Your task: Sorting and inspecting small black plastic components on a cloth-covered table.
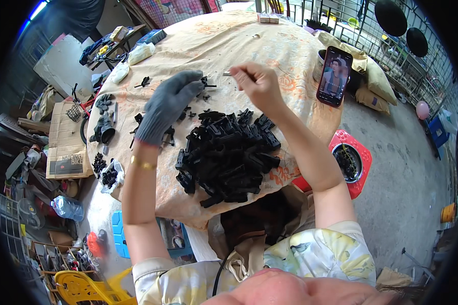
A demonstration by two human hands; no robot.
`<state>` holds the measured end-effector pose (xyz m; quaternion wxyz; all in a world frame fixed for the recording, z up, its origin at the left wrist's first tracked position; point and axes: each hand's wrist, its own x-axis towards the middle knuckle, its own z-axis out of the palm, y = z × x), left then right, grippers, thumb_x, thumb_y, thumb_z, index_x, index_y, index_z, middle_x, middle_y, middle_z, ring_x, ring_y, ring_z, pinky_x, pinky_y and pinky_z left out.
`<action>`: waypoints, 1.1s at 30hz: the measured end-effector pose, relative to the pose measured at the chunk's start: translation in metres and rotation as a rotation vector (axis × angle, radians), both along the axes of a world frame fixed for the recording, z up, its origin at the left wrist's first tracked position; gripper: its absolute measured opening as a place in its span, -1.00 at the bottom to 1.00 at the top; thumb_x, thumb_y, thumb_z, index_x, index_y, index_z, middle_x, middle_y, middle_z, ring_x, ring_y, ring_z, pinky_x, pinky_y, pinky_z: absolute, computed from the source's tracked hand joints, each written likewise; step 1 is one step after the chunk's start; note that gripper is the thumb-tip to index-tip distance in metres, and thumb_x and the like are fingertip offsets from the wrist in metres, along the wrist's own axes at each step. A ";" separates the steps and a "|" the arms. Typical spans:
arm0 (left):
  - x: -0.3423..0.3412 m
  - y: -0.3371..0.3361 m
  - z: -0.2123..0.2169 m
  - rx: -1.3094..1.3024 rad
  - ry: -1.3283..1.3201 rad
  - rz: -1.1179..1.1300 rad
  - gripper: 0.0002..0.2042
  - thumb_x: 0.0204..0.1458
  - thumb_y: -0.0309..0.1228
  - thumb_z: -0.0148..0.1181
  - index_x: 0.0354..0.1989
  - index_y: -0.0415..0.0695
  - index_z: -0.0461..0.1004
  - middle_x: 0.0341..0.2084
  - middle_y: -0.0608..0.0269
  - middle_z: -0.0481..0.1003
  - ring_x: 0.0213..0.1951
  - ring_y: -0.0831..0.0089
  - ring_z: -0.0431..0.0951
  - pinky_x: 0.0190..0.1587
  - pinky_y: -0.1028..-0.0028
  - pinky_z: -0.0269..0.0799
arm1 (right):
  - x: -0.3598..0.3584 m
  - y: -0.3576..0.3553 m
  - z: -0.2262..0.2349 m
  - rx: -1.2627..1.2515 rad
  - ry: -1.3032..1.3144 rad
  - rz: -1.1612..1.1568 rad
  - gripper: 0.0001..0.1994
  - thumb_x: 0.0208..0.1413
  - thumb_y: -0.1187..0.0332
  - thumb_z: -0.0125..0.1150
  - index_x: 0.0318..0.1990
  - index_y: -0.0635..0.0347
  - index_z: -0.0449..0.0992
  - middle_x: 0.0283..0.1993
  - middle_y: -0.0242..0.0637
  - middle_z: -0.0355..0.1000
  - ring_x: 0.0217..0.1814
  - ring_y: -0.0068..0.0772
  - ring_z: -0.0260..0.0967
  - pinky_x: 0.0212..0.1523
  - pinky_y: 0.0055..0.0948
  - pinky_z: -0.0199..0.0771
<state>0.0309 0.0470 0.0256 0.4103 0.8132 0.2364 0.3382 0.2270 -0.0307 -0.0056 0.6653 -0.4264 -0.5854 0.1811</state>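
My left hand (174, 100), in a grey knitted glove, reaches over the cloth-covered table with fingers closed. A small black plastic part (207, 82) with thin prongs shows at its fingertips. My bare right hand (258, 85) is closed just to the right, above the table. From its fingers a short thin silvery tool tip (227, 74) points left; the rest of the tool is hidden. Nearer to me lies a large heap of black plastic parts (229, 155). Several small black pieces (143, 81) lie scattered around my left hand.
A phone (335, 76) playing video stands at the table's right. Left on the patterned tablecloth (208, 38) are a dark glove (104, 128) and a white bag of black pieces (112, 176). A red-rimmed basin (364, 168) stands at the right, below a yellow chair's (86, 287) opposite side.
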 end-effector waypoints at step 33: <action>-0.009 -0.067 -0.009 -0.157 -0.398 -0.102 -0.56 -0.05 -0.53 0.15 0.06 -0.20 0.26 -0.06 0.27 0.35 -0.07 0.55 0.35 -0.05 0.57 0.32 | -0.042 -0.026 0.004 -0.177 0.099 0.360 -0.88 -0.09 0.41 0.28 -0.46 0.27 0.48 -0.55 -0.52 0.37 -0.52 -0.85 0.21 -0.55 -0.78 0.18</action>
